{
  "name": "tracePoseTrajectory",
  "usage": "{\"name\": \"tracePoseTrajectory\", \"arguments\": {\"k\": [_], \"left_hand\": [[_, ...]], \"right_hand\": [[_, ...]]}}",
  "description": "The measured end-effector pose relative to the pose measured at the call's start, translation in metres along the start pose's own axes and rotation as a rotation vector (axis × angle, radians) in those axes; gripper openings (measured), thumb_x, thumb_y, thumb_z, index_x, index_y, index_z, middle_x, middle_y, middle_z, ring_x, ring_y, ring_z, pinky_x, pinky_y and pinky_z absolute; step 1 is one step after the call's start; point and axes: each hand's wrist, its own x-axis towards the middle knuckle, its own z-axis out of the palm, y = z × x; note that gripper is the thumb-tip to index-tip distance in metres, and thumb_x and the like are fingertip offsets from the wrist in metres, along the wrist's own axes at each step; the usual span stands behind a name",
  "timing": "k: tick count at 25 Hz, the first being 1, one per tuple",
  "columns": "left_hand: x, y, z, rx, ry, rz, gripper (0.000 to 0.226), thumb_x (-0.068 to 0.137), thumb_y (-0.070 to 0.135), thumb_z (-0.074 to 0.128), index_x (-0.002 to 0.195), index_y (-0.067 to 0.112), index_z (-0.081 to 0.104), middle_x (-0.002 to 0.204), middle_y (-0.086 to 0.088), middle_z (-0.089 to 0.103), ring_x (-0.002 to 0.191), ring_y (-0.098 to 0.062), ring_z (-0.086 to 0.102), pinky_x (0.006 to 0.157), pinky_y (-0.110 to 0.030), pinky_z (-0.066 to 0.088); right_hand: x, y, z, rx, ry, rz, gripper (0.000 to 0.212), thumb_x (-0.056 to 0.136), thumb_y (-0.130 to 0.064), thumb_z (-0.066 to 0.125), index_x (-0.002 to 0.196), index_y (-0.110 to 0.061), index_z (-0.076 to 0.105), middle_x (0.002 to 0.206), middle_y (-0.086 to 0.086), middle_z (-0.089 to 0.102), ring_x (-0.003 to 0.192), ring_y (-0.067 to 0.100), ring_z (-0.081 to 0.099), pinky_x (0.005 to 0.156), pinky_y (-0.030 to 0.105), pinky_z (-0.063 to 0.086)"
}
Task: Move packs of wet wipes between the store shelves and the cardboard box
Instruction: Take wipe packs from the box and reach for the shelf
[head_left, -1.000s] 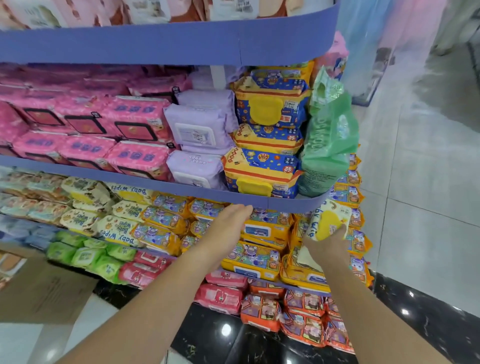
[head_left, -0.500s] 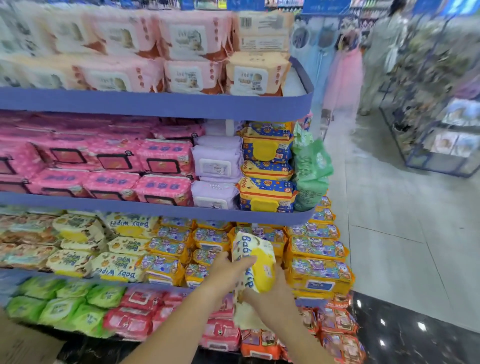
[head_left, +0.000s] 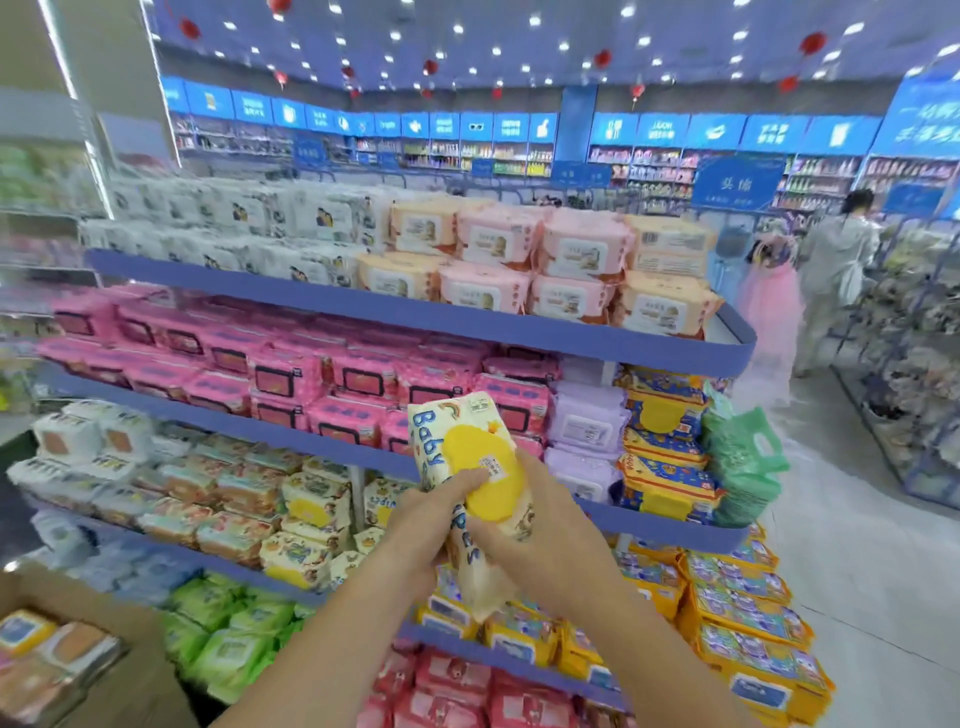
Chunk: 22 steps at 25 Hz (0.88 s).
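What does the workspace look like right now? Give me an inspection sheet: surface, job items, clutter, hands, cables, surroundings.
Surface: blue shelves, several tiers, packed with wipes packs.
Job's things: cream wipes pack with a yellow lid, held up in front of the shelves; cardboard box at lower left, with a few packs inside.
Clutter: green handled bag at the right end of a shelf.
Hands: left hand and right hand both grip the cream wipes pack.
Cables: nothing seen.
Surroundings: tiled floor; a person down the aisle on the right; blue wall signs at the back.
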Motion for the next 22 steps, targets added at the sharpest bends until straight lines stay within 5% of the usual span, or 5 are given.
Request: {"name": "tracePoseTrajectory", "arguments": {"k": [3,7,13,18,22], "left_hand": [[-0.013,0.039,-0.022,-0.071,-0.005,0.124,0.035,0.085,0.027,0.08,0.116,0.011,0.073,0.104,-0.012,0.08,0.094,-0.035,0.077,0.083,-0.047,0.061],[-0.021,0.08,-0.04,-0.107,0.06,0.299,0.037,0.082,0.022,0.081,0.116,0.011,0.072,0.103,-0.012,0.08,0.09,-0.037,0.077,0.086,-0.053,0.06],[-0.02,0.115,-0.115,-0.195,0.259,0.471,0.055,0.073,0.028,0.082,0.124,0.014,0.068,0.112,-0.011,0.078,0.099,-0.037,0.076,0.09,-0.055,0.058],[-0.035,0.126,-0.208,-0.275,0.451,0.563,0.059,0.071,0.027,0.081,0.126,0.012,0.066,0.11,-0.01,0.079,0.095,-0.032,0.077,0.079,-0.044,0.062],[-0.041,0.126,-0.299,-0.318,0.576,0.617,0.05,0.082,0.02,0.08,0.129,0.011,0.065,0.112,-0.008,0.079,0.098,-0.028,0.077,0.081,-0.04,0.062]], "right_hand": [[0.013,-0.028,-0.003,0.289,0.055,0.003,0.044,0.086,-0.055,0.068,0.126,-0.042,0.055,0.116,-0.017,0.067,0.096,-0.004,0.067,0.077,0.023,0.056],[0.036,-0.06,0.012,0.578,0.094,0.051,0.036,0.082,-0.048,0.077,0.111,-0.031,0.063,0.103,-0.01,0.071,0.084,0.002,0.07,0.071,0.026,0.057],[0.089,-0.117,0.086,0.841,-0.05,0.098,0.054,0.07,-0.056,0.084,0.112,-0.037,0.056,0.121,-0.008,0.064,0.101,0.012,0.069,0.089,0.045,0.058],[0.104,-0.177,0.177,0.909,-0.161,0.142,0.079,0.063,-0.057,0.087,0.126,-0.032,0.046,0.128,-0.005,0.057,0.105,0.016,0.067,0.088,0.042,0.057],[0.106,-0.226,0.276,1.036,-0.29,0.219,0.113,0.036,-0.07,0.092,0.133,-0.029,0.049,0.123,0.0,0.07,0.108,0.025,0.071,0.097,0.054,0.054]]}}
